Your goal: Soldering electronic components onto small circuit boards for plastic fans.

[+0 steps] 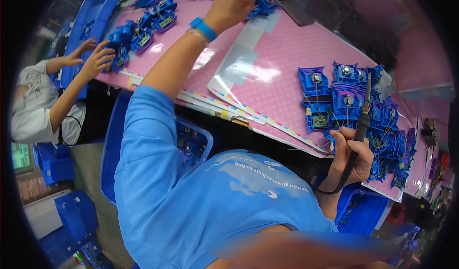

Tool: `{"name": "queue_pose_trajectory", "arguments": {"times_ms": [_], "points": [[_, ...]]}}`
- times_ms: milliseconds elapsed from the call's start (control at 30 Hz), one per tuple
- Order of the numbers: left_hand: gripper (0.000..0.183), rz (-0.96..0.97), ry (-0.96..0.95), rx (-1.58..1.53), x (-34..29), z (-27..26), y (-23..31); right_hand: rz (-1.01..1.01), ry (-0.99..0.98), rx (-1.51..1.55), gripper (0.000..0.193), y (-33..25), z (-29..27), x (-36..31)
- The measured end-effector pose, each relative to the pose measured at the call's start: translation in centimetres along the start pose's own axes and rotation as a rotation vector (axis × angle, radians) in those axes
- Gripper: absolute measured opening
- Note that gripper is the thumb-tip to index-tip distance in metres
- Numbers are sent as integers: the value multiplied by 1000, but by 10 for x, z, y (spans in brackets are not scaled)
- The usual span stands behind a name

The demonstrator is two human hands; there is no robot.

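Note:
My right hand [353, 155] is closed around the black handle of a soldering iron [363, 121]. Its metal tip points away from me, over a cluster of blue plastic housings [348, 99] with small circuit boards, wires and round silver parts. A thin wire [296, 148] trails leftward near that hand. Far across the table, my left arm is stretched out, with a blue band on the wrist. My left hand [234, 6] has its fingers curled at a blue housing [264, 6] by the far row; the grip is partly hidden.
A co-worker's hands [98, 59] touch blue housings [119, 47] at the left. Pink patterned sheeting [282, 54] covers the table, under a clear taped sheet [239, 59]. Blue bins stand below the near edge, and a long blue tray [95, 11] lies far left.

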State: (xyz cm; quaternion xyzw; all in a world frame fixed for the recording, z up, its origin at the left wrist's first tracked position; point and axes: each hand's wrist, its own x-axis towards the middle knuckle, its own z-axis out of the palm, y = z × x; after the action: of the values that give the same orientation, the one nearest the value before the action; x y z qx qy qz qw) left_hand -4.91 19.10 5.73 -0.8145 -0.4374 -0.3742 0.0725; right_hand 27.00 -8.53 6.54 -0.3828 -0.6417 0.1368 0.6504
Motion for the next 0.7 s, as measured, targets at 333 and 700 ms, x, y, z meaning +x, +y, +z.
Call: {"name": "queue_pose_trajectory", "arguments": {"times_ms": [333, 700], "points": [[21, 134, -238, 389, 20, 66, 3, 63, 77, 12, 28, 18, -21, -2], [27, 53, -270, 146, 66, 30, 22, 76, 15, 31, 30, 27, -26, -2]]}}
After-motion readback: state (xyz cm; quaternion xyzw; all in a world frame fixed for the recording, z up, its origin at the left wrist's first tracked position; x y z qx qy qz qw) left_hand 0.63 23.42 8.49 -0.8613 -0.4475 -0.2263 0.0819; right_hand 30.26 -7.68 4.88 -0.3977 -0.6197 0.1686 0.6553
